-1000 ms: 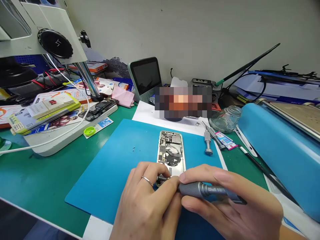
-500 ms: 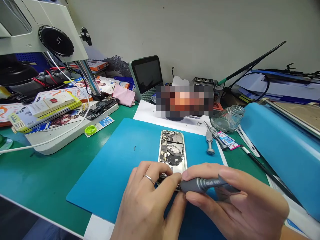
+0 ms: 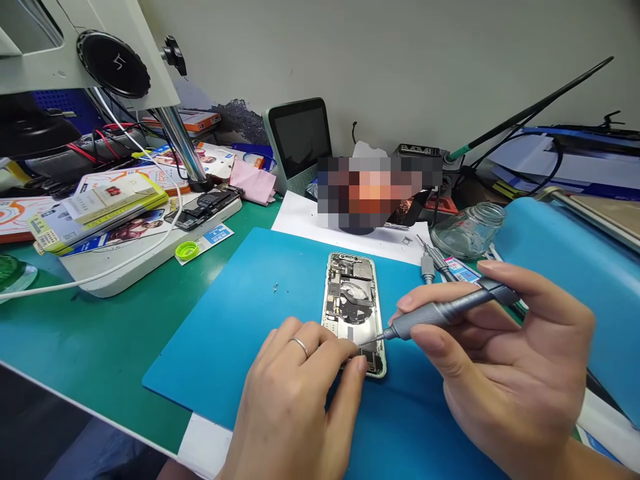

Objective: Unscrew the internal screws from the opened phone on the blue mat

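Note:
An opened smartphone (image 3: 358, 308), its inner board, brackets and flex cable exposed, lies on a blue work mat (image 3: 235, 320). My left hand (image 3: 293, 383), with a ring on one finger, is closed at the phone's lower left edge, fingertips over its bottom end. Just what those fingertips press on is hidden. In my right hand (image 3: 520, 380) a grey precision screwdriver (image 3: 425, 319) is held at a slant between thumb and fingers. Its thin tip points down-left over the lower part of the phone, close to my left fingertips. Tiny screws (image 3: 275, 288) lie on the mat left of the phone.
Behind the phone are white paper (image 3: 300, 212), a small display (image 3: 303, 140) and a blurred-out patch. More screwdrivers (image 3: 428, 265) and a glass jar (image 3: 467, 230) stand back right, beside a blue case (image 3: 560, 267). A microscope stand (image 3: 173, 140) and boxes (image 3: 95, 220) fill the left.
My right hand has lifted and turned the screwdriver, so its shaft and tip now show. My left fingers have shifted slightly, uncovering the phone's lower right corner. The view has moved a little.

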`<state>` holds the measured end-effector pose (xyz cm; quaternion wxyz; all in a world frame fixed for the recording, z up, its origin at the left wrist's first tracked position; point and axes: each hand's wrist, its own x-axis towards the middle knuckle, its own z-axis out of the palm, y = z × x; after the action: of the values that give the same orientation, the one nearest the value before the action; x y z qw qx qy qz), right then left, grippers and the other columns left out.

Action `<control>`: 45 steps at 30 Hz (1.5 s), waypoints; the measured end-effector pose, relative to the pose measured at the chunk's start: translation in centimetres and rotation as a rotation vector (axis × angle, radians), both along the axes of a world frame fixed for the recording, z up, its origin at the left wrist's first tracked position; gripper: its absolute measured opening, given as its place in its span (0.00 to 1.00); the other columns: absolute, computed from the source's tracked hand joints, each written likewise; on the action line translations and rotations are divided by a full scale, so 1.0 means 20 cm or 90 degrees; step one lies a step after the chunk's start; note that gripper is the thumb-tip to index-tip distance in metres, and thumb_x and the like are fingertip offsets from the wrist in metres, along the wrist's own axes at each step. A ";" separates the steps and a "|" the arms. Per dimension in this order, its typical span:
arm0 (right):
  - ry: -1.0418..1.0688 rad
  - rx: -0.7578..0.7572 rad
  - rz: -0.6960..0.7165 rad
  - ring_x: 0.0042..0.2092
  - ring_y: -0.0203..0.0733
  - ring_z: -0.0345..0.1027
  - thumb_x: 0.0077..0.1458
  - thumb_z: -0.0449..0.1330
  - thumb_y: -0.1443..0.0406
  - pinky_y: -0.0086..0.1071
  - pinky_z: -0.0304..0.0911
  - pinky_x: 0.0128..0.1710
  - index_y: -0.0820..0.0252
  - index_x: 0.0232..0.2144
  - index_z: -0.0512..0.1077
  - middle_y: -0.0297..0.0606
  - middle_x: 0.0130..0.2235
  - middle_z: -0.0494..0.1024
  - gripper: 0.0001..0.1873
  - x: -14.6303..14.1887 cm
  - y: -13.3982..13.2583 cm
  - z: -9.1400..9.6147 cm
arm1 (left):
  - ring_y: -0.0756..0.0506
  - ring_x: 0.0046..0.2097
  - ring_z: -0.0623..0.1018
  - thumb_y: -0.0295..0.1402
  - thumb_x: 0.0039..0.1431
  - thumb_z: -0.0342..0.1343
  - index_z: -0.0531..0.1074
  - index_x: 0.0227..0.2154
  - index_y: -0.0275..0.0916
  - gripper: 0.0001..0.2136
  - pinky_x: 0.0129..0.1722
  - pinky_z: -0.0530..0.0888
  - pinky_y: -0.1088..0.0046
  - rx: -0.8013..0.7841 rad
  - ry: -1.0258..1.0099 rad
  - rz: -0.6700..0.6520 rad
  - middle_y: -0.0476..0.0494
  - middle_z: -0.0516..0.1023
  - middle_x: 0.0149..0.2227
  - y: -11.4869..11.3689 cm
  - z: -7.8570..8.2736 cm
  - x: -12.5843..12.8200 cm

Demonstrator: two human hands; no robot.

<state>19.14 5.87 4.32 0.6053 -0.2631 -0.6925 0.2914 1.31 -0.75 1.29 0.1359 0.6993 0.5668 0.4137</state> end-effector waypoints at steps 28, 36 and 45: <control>-0.006 -0.018 -0.013 0.37 0.43 0.83 0.56 0.73 0.75 0.34 0.83 0.32 0.44 0.59 0.72 0.34 0.40 0.82 0.33 0.00 -0.01 -0.01 | 0.45 0.37 0.73 0.27 0.72 0.53 0.75 0.34 0.43 0.10 0.40 0.71 0.61 0.016 -0.012 -0.001 0.48 0.80 0.37 0.00 0.01 0.01; -0.001 -0.025 -0.015 0.37 0.45 0.83 0.55 0.74 0.74 0.35 0.83 0.31 0.44 0.58 0.73 0.34 0.39 0.83 0.32 0.00 -0.02 -0.01 | 0.45 0.37 0.72 0.27 0.72 0.53 0.76 0.35 0.44 0.10 0.39 0.70 0.61 0.016 -0.011 0.001 0.49 0.80 0.36 0.00 0.01 0.01; 0.001 -0.038 -0.006 0.38 0.43 0.83 0.54 0.73 0.76 0.33 0.84 0.34 0.45 0.58 0.73 0.33 0.39 0.84 0.34 -0.01 -0.02 -0.01 | 0.44 0.37 0.72 0.27 0.72 0.53 0.75 0.37 0.45 0.09 0.40 0.69 0.60 0.021 -0.017 0.004 0.50 0.80 0.36 0.00 0.01 0.01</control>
<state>19.01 5.50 4.20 0.5992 -0.2838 -0.6816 0.3096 1.51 -0.71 1.48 0.1307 0.6942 0.5601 0.4328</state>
